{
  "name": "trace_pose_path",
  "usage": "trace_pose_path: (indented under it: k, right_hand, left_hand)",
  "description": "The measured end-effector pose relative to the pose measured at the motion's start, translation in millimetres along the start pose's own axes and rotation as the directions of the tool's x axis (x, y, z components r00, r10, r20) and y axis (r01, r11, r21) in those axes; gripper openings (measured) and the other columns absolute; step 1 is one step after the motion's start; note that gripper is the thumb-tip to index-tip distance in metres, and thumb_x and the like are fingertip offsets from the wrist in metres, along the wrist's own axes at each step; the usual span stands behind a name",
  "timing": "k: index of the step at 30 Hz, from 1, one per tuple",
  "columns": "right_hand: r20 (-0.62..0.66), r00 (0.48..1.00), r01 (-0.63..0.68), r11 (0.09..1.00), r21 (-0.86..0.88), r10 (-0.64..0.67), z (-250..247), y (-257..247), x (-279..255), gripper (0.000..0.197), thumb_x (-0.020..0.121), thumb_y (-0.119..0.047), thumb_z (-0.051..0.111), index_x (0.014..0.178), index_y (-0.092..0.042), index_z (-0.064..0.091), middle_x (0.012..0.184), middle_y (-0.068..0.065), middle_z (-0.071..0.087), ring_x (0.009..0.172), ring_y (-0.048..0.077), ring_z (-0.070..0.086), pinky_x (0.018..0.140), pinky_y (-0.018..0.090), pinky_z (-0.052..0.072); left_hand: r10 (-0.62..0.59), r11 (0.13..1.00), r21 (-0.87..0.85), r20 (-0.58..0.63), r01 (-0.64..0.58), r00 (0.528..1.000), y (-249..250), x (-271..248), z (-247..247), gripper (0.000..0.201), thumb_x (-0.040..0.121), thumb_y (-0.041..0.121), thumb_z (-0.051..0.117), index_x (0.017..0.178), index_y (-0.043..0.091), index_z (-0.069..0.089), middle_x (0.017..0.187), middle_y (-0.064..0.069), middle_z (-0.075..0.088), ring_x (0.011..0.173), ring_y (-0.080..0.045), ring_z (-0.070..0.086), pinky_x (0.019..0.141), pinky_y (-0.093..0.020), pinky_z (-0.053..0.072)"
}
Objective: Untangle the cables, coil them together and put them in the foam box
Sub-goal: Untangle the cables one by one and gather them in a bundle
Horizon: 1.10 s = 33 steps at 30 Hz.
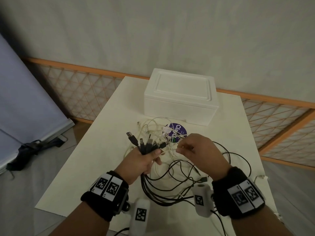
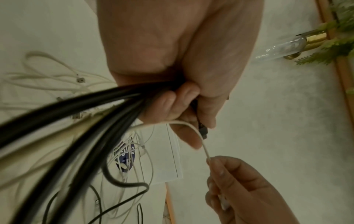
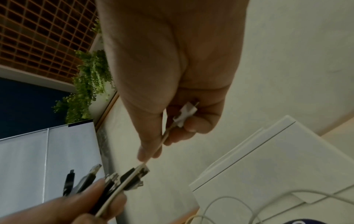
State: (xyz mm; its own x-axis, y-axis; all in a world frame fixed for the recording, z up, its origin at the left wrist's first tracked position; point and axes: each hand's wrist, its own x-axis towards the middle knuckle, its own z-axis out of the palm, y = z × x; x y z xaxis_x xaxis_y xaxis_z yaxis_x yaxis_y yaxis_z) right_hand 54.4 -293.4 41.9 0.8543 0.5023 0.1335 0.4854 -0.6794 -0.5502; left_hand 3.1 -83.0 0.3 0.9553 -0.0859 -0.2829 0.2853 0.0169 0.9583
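— What's sitting on the white table [image 1: 109, 126]?
— A purple round sticker [image 1: 179, 129]. Beyond, an orange lattice fence [image 1: 81, 92] is standing; a dark umbrella [image 1: 29, 150] is lying on the floor.

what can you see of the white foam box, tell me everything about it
The white foam box looks like plain styrofoam: rectangular, with a lid that has a raised, stepped panel. The lid is on and a seam shows beneath it. It stands upright at the far end of the table, beyond the cables. Neither hand touches it.
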Motion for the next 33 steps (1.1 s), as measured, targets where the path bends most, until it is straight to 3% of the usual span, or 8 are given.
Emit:
trace_pose_path:
  k: [4, 7, 13, 19, 23, 26, 29, 33]
  right_hand:
    - [0.102, 0.982, 0.167, 0.984, -0.058, -0.161, 7, -11, 9, 0.014, 0.079, -0.028, 0.066, 0.076, -0.016, 0.072, 0.075, -0.006, 0.061, 0.076, 0.011, 0.057, 0.069, 0.031, 0.048]
    - [0.146, 0.964, 0.242, 0.963, -0.117, -0.224, 12, -25, 16, 0.017, 0.077, -0.026, 0.059, 0.071, -0.013, 0.07, 0.072, -0.001, 0.06, 0.072, 0.018, 0.058, 0.063, 0.039, 0.05]
    - [0.002, 0.994, 0.109, 0.994, 0.009, -0.109, 9, -23, 18, 0.014, 0.087, -0.034, 0.065, 0.089, -0.021, 0.068, 0.08, -0.01, 0.058, 0.072, 0.002, 0.052, 0.066, 0.018, 0.041]
    - [0.084, 0.991, -0.099, 0.994, -0.049, 0.102, 6, -29, 26, 0.035, 0.091, -0.048, 0.054, 0.079, -0.017, 0.064, 0.076, -0.004, 0.062, 0.071, 0.005, 0.056, 0.065, 0.022, 0.043]
    - [0.096, 0.972, -0.23, 0.939, 0.257, 0.212, 3, -49, 27, 0.025, 0.087, -0.041, 0.063, 0.072, -0.022, 0.061, 0.058, -0.007, 0.061, 0.05, 0.004, 0.061, 0.049, 0.017, 0.045]
    - [0.017, 0.987, -0.161, 0.959, 0.233, 0.162, 5, -65, 33, 0.015, 0.084, -0.032, 0.07, 0.074, -0.023, 0.065, 0.059, -0.02, 0.06, 0.057, -0.005, 0.057, 0.055, 0.009, 0.04]
    - [0.033, 0.995, -0.093, 0.988, 0.127, 0.09, 15, -81, 43, 0.011, 0.085, -0.032, 0.069, 0.079, -0.022, 0.068, 0.072, -0.017, 0.061, 0.068, -0.005, 0.056, 0.063, 0.009, 0.036]
    - [0.045, 0.995, -0.092, 0.992, 0.09, 0.088, 19, -93, 49, 0.009, 0.083, -0.031, 0.069, 0.079, -0.024, 0.068, 0.075, -0.01, 0.067, 0.069, 0.0, 0.057, 0.063, 0.012, 0.037]
  left_hand:
    - [-0.003, 0.983, 0.182, 0.087, -0.013, 0.996, 4, 1, -1, 0.017, 0.095, 0.023, 0.059, 0.108, 0.021, 0.071, 0.096, -0.009, 0.075, 0.048, -0.008, 0.039, 0.049, -0.022, 0.034]
    - [0.006, 0.945, 0.325, 0.104, -0.039, 0.995, 5, 2, 0, 0.011, 0.092, 0.03, 0.063, 0.097, 0.032, 0.072, 0.099, -0.011, 0.073, 0.045, -0.002, 0.041, 0.05, -0.02, 0.035]
    - [0.055, 0.985, 0.165, 0.017, -0.058, 0.998, 13, 0, -9, 0.019, 0.097, 0.017, 0.055, 0.1, 0.023, 0.072, 0.08, -0.002, 0.074, 0.051, -0.017, 0.036, 0.052, -0.028, 0.032]
    - [0.046, 0.995, 0.091, 0.004, -0.046, 0.999, 15, -1, -13, 0.016, 0.097, 0.018, 0.055, 0.103, 0.013, 0.069, 0.076, -0.002, 0.072, 0.054, -0.021, 0.033, 0.051, -0.029, 0.03]
    - [0.039, 0.998, 0.049, 0.008, -0.04, 0.999, 17, -2, -25, 0.011, 0.095, 0.017, 0.059, 0.104, 0.014, 0.065, 0.071, -0.003, 0.069, 0.052, -0.02, 0.035, 0.05, -0.027, 0.033]
    - [0.008, 0.996, 0.084, 0.026, -0.01, 1.0, 18, 0, -31, 0.013, 0.086, 0.013, 0.07, 0.088, 0.003, 0.062, 0.069, -0.01, 0.062, 0.055, -0.02, 0.038, 0.049, -0.024, 0.032]
    - [0.043, 0.985, 0.164, 0.033, -0.048, 0.999, 22, -1, -29, 0.02, 0.083, 0.012, 0.073, 0.077, 0.003, 0.056, 0.065, -0.004, 0.05, 0.046, -0.005, 0.04, 0.047, -0.016, 0.034]
    - [0.078, 0.991, 0.109, 0.002, -0.077, 0.997, 24, -4, -34, 0.011, 0.08, 0.019, 0.073, 0.073, 0.014, 0.065, 0.057, 0.007, 0.056, 0.044, -0.004, 0.042, 0.047, -0.022, 0.035]
